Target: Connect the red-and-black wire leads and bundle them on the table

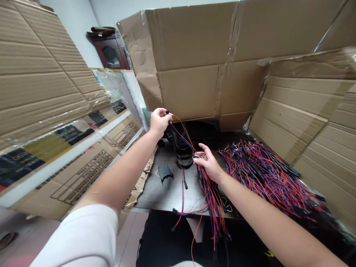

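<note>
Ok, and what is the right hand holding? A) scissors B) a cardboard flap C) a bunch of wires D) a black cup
C. The right hand has its fingers closed around a bunch of red and blue wires that hang down below it.

Left forearm (119, 174) is extending up and forward from a white sleeve (80, 237), wrist slightly bent. Left hand (160, 122) is curling closed, its fingertips (168, 115) pinching together at the top. Right forearm (267, 207) is reaching in from the lower right, nearly level. Right hand (208, 162) is angling down and left, its fingers (202, 147) partly curled and thumb pressing inward. Left hand is sitting higher, near but not touching the right.
</note>
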Demonstrator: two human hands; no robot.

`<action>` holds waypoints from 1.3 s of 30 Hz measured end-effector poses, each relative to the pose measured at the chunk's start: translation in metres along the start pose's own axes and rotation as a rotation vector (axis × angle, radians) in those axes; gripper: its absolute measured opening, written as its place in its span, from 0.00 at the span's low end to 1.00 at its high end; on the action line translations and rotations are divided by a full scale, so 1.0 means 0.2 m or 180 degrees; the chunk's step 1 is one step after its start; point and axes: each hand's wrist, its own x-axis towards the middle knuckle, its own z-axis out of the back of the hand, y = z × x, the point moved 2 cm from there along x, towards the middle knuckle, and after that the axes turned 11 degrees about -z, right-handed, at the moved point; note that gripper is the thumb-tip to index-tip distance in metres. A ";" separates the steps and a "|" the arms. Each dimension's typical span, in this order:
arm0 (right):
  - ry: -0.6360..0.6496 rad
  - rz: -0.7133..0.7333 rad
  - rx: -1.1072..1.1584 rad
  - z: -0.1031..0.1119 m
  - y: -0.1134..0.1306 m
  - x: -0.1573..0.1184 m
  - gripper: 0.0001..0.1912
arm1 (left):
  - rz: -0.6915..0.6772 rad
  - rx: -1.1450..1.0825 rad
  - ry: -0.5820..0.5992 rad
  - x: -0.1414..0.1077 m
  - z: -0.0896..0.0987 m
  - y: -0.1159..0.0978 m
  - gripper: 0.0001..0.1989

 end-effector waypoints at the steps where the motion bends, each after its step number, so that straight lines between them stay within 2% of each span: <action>1: -0.0030 0.0116 -0.0200 0.00 0.00 0.00 0.41 | 0.0036 -0.0049 -0.0062 0.00 0.00 -0.01 0.12; 3: -0.0159 0.0335 -0.0613 0.00 0.00 -0.01 0.40 | 0.0177 -0.0142 -0.0209 0.02 0.01 -0.02 0.12; 5: -0.0327 0.0493 -0.0949 0.00 0.00 -0.01 0.33 | 0.0478 -0.0165 -0.0295 0.03 0.01 -0.04 0.11; 7: -0.0484 0.0580 -0.1222 -0.01 0.00 -0.02 0.26 | 0.0914 -0.0159 -0.0233 0.03 0.00 -0.05 0.07; 9: -0.0585 0.0616 -0.1443 -0.01 0.01 -0.02 0.21 | 0.1385 -0.0225 -0.0082 0.02 0.00 -0.07 0.11; 12: -0.0582 0.0438 -0.1524 -0.01 0.02 -0.01 0.20 | 0.1923 -0.0494 0.0183 -0.03 -0.02 -0.08 0.20; 14: -0.0482 0.0163 -0.1411 0.00 0.01 0.01 0.20 | 0.2101 -0.0793 0.0358 -0.06 -0.03 -0.09 0.22; 16: -0.0392 -0.0055 -0.1308 0.01 0.00 0.02 0.21 | 0.2106 -0.1247 0.0409 -0.10 -0.04 -0.10 0.22; 19: -0.0342 -0.0195 -0.1213 0.02 -0.01 0.04 0.21 | 0.1746 -0.1923 0.0167 -0.14 -0.05 -0.10 0.19; 22: -0.0202 -0.0355 -0.1042 0.01 -0.03 0.05 0.17 | 0.1463 -0.2144 -0.0005 -0.19 -0.05 -0.06 0.13; 27: -0.0096 -0.0738 -0.0651 0.01 -0.03 0.07 0.07 | 0.1517 -0.1983 0.0094 -0.25 -0.04 0.01 0.08; 32: -0.0236 -0.0851 -0.0551 0.03 -0.02 0.10 0.11 | 0.1380 -0.1508 0.0186 -0.29 0.04 0.08 0.08; 36: -0.0303 -0.0734 -0.0805 0.04 -0.01 0.08 0.12 | 0.1386 -0.1031 -0.0013 -0.34 0.11 0.16 0.11; 39: -0.0242 -0.0828 -0.1116 0.04 -0.03 0.08 0.10 | 0.1524 -0.0643 -0.0132 -0.41 0.13 0.23 0.11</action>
